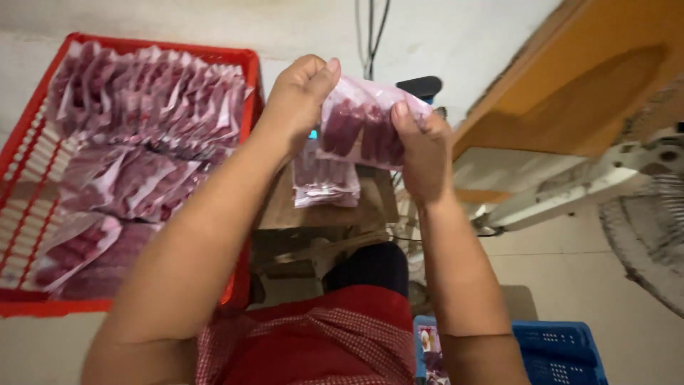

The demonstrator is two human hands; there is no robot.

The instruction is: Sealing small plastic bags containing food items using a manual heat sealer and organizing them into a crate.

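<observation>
Pouch of clear plastic, packed with dark red pieces, held up at chest height between both hands, above a small wooden stand. Left hand curled into a fist on the pouch's left edge, fingers pressed together. Right hand on the right edge, thumb on the front, pinching the plastic. Stack of similar pouches on the stand just below. Red crate to the left, filled with rows of the same pouches. Blue crate at lower right; fan at far right.
</observation>
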